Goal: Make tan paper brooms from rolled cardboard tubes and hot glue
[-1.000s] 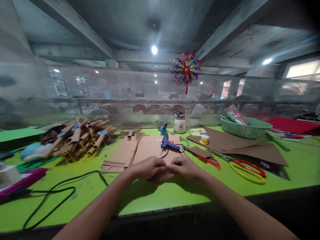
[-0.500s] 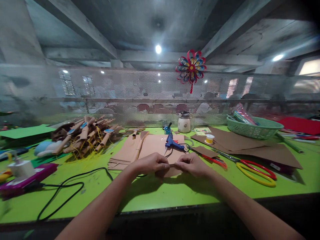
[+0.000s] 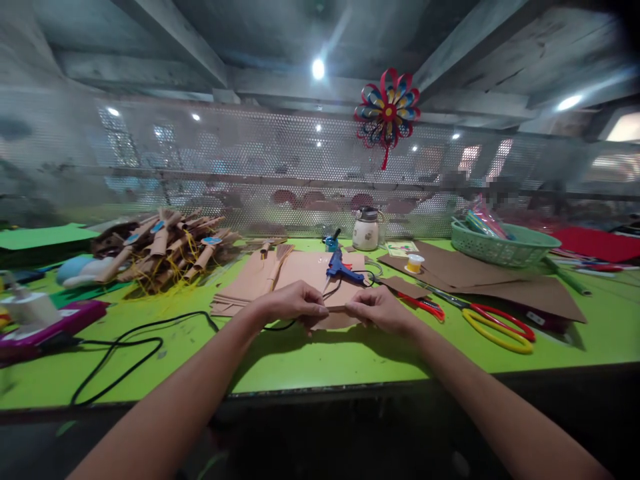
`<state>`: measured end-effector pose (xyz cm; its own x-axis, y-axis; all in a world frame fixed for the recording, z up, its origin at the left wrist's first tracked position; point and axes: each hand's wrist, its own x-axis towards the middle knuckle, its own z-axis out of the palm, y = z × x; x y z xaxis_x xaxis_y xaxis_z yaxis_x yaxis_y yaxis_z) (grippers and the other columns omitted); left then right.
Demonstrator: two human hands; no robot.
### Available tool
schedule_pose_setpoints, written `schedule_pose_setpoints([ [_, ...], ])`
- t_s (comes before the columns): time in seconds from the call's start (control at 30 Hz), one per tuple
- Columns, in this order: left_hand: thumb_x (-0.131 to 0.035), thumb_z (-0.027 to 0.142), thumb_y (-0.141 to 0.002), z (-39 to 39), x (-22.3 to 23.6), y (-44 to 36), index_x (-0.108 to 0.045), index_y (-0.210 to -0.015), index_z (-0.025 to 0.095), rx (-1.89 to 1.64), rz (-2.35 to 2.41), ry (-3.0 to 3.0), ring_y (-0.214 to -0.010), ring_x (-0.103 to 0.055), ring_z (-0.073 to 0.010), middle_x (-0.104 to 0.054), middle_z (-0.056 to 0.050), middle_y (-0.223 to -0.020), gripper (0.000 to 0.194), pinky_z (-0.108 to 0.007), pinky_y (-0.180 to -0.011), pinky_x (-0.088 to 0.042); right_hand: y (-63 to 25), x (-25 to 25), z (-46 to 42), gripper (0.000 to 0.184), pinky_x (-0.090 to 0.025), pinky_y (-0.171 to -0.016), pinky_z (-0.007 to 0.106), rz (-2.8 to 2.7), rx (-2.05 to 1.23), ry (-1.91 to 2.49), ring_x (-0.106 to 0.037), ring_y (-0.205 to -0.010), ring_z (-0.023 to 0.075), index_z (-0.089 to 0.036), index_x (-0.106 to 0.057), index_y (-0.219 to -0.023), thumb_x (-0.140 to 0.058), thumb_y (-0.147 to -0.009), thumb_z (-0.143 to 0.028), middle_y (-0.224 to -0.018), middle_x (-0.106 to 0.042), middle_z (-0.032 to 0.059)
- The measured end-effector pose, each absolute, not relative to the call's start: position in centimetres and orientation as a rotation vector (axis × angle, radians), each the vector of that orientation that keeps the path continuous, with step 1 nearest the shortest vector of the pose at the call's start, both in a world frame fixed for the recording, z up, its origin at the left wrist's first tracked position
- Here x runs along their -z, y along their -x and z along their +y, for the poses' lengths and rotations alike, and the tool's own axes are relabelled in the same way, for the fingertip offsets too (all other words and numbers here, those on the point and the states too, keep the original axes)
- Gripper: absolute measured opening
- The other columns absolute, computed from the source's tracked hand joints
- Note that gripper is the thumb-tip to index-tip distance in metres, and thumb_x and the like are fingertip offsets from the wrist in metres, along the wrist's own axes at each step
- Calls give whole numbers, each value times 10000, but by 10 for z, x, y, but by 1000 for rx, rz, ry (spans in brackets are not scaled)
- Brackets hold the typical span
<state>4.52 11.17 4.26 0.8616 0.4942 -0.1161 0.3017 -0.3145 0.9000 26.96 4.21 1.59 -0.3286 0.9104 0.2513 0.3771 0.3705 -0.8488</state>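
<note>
Between my two hands is a small piece of brown paper [image 3: 337,319], its upper edge folded or rolled over. My left hand [image 3: 295,304] pinches that edge at its left end, fingers closed. At the right end my right hand [image 3: 383,309] grips the same edge between thumb and fingers. Just beyond my hands a blue hot glue gun [image 3: 342,269] rests on a stack of brown paper sheets [image 3: 300,267]. A bundle of thin brown strips [image 3: 277,267] lies on the stack to the left. The paper's underside is hidden.
Scissors [image 3: 500,328] with red and yellow handles lie right, near brown card [image 3: 530,293] and a green basket [image 3: 505,250]. Rolled paper tubes [image 3: 165,257] are heaped left. A black cord [image 3: 125,343] runs from a purple power strip [image 3: 65,327]. A jug [image 3: 366,230] stands behind.
The head view has tilted down slightly, so the scene sits a little differently. My hands have moved slightly apart along the paper's edge, still holding it.
</note>
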Motion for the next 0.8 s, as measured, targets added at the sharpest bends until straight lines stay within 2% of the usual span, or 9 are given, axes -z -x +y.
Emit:
schedule_pose_setpoints([
  [0.17, -656, 457, -735, 117, -40, -41, -626, -669, 116, -203, 673, -1968, -430, -509, -82, -589, 2, -505, 349, -179, -427, -313, -269, -16, 42, 322, -286, -403, 191, -1908, -911, 1128, -396, -399, 63, -125, -597, -636, -553, -838, -372, -472, -487, -27],
  [0.37, -685, 430, -700, 114, -37, -49, -640, -651, 113, -326, 675, -1975, -491, -534, -104, -613, -7, -533, 324, -212, -519, -407, -268, -12, 43, 306, -346, -428, 193, -1945, -904, 1092, -490, -447, 87, -128, -602, -671, -555, -840, -378, -531, -548, -4],
  [0.5, -681, 415, -706, 110, -44, -50, -633, -607, 108, -334, 651, -1989, -495, -509, -94, -608, -10, -539, 326, -204, -506, -381, -269, -10, 44, 349, -347, -414, 199, -1932, -935, 1041, -467, -416, 81, -123, -610, -661, -544, -852, -408, -503, -543, -5],
  [0.67, -650, 444, -730, 113, -49, -41, -692, -710, 102, -246, 727, -2005, -451, -445, -69, -638, -26, -570, 345, -190, -444, -302, -271, -11, 44, 378, -357, -414, 203, -1882, -926, 1053, -461, -409, 77, -106, -646, -651, -569, -838, -425, -492, -564, 12],
  [0.8, -702, 456, -663, 115, -48, -42, -682, -686, 99, -331, 802, -1983, -430, -449, -73, -640, -25, -540, 359, -193, -441, -313, -272, -13, 45, 367, -361, -416, 202, -1864, -870, 1079, -458, -408, 74, -109, -655, -656, -581, -829, -423, -502, -580, 15],
])
